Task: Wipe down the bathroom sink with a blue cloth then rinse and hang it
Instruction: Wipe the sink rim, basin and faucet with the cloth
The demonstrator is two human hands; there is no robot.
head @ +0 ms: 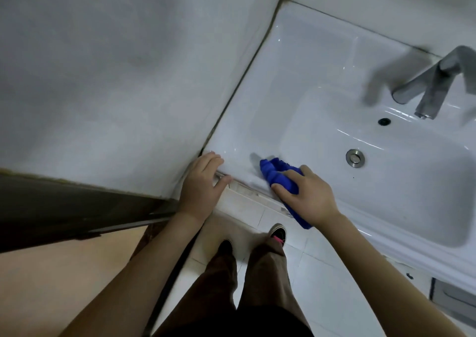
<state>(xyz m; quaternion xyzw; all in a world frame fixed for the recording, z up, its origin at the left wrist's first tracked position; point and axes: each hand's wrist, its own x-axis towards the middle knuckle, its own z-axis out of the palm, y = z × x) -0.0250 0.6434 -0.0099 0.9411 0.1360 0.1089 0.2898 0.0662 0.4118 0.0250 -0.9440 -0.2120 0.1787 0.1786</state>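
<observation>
The white bathroom sink (296, 78) fills the right side of the head view. My right hand (306, 197) presses a bunched blue cloth (277, 173) onto the sink's front left rim; one end of the cloth hangs down over the front edge below my palm. My left hand (202, 184) rests flat on the sink's front left corner, fingers spread over the edge, holding nothing. The basin holds a round metal drain (355, 158) and a small overflow hole (384, 121).
A grey metal faucet (435, 81) stands over the basin at the right. A tiled wall (116, 66) meets the sink's left side. My shoes (277, 233) stand on white floor tiles below; a dark door frame (64, 213) runs at the left.
</observation>
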